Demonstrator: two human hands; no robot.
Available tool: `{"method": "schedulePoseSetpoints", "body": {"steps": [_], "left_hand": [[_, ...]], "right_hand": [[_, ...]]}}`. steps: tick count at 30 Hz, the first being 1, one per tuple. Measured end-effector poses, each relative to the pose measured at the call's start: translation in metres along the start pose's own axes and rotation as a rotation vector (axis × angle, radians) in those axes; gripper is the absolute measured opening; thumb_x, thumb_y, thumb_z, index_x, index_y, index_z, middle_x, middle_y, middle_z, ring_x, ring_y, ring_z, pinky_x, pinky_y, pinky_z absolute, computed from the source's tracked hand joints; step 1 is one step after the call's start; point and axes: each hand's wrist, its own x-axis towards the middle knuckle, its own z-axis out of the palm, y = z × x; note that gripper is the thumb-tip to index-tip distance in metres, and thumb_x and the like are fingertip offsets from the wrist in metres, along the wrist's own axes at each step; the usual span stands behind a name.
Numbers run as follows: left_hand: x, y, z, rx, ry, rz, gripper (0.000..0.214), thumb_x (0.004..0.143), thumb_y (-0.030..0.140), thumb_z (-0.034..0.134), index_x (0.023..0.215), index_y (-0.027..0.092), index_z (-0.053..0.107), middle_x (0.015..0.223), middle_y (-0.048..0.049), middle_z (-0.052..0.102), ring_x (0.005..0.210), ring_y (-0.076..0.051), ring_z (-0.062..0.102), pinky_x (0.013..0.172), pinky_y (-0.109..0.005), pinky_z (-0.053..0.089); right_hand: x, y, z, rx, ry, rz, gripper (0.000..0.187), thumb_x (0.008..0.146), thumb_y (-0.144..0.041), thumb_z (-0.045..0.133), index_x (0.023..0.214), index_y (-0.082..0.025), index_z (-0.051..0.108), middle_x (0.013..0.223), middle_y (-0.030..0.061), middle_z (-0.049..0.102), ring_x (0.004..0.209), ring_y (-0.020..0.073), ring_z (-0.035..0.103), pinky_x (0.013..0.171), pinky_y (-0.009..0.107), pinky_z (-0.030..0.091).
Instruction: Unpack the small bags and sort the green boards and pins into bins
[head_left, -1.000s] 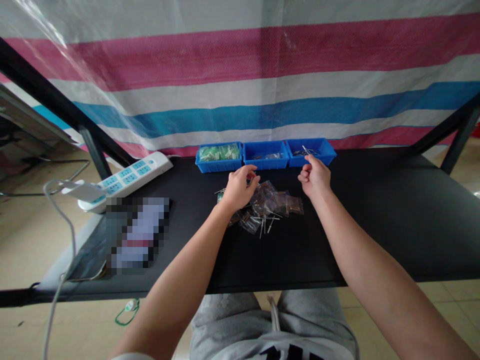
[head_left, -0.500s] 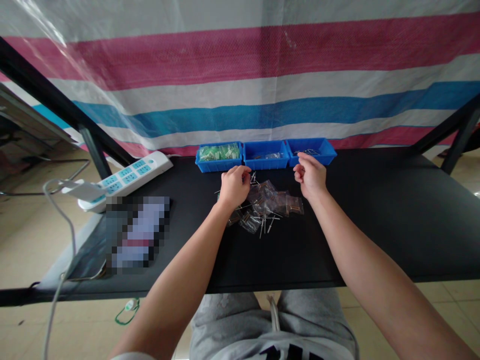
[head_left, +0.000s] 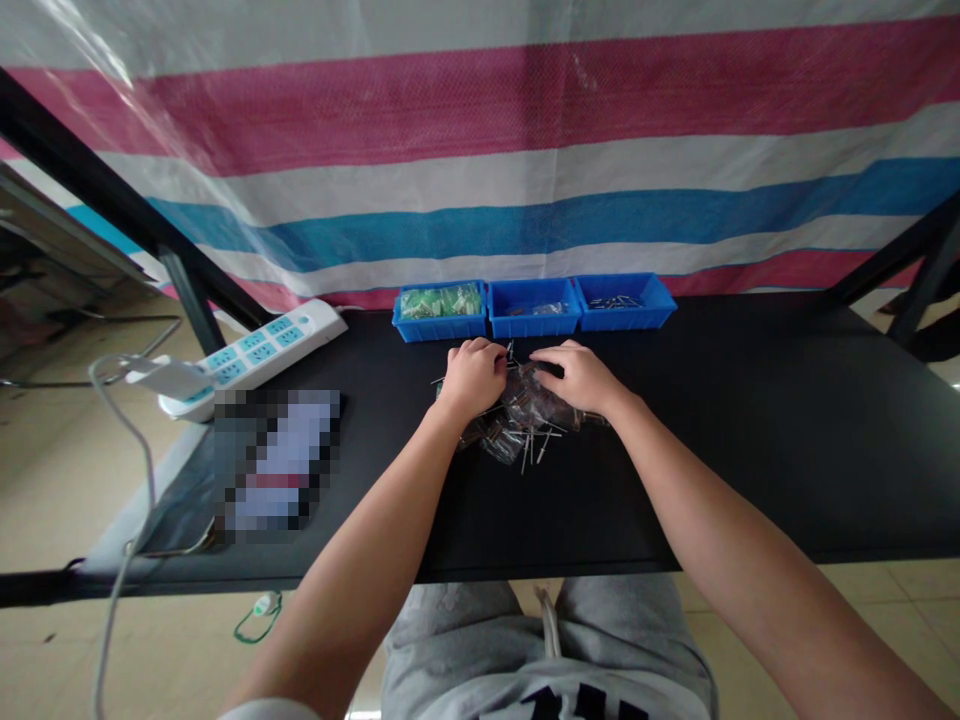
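Observation:
A loose pile of small clear plastic bags [head_left: 502, 444] with brownish pieces inside lies on the black table. Thin metal pins that look like blind rivets [head_left: 543, 447] are scattered among the bags. At the pile's left side is my left hand [head_left: 472, 380], its fingers curled together; whatever they hold is hidden. My right hand [head_left: 579, 380] reaches over the pile's right side with thumb and fingers apart, close to the bags. Behind the pile stand three blue bins: the left bin [head_left: 441, 329] contains green packets, the middle bin [head_left: 534, 325] clear bags, the right bin [head_left: 628, 319] metal pins.
A white power strip [head_left: 259, 358] with a plugged-in charger [head_left: 169, 380] is at the table's left. A blurred-out flat object [head_left: 281, 465] lies in front of it. A grey cable [head_left: 124, 560] hangs over the edge. Striped sheeting [head_left: 480, 110] rises behind the bins.
My right hand has come away from in front of the right bin, moving left and down onto the pile, and its fingers have opened. My left hand has hardly moved.

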Motion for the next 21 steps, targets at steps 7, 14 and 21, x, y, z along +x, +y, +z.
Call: {"method": "schedulePoseSetpoints", "body": {"steps": [7, 14, 21], "left_hand": [[0.0017, -0.0001, -0.0004, 0.019, -0.057, -0.022, 0.027, 0.087, 0.028, 0.052, 0.103, 0.020, 0.073, 0.113, -0.0083, 0.068, 0.109, -0.028, 0.058, 0.094, -0.044, 0.044], [0.0034, -0.0008, -0.0003, -0.036, -0.046, -0.032, 0.020, 0.084, 0.027, 0.057, 0.092, 0.021, 0.075, 0.106, -0.0089, 0.070, 0.104, -0.028, 0.060, 0.093, -0.045, 0.045], [0.0029, -0.0036, 0.0024, -0.042, 0.003, 0.019, 0.025, 0.086, 0.021, 0.049, 0.083, 0.021, 0.073, 0.100, -0.0089, 0.072, 0.099, -0.027, 0.062, 0.086, -0.041, 0.046]], "right_hand": [[0.0007, 0.0034, -0.0017, 0.014, -0.011, -0.001, 0.029, 0.071, -0.017, 0.070, 0.100, -0.016, 0.074, 0.099, 0.0095, 0.074, 0.090, 0.0239, 0.065, 0.083, 0.038, 0.051], [0.0006, 0.0031, -0.0009, 0.033, -0.012, -0.001, 0.025, 0.069, -0.017, 0.070, 0.094, -0.015, 0.074, 0.094, 0.0110, 0.071, 0.089, 0.0245, 0.063, 0.082, 0.037, 0.049], [-0.0001, 0.0038, 0.0001, 0.029, -0.028, -0.005, 0.022, 0.068, -0.015, 0.069, 0.090, -0.017, 0.073, 0.094, 0.0091, 0.070, 0.089, 0.0233, 0.061, 0.081, 0.037, 0.048]]}}
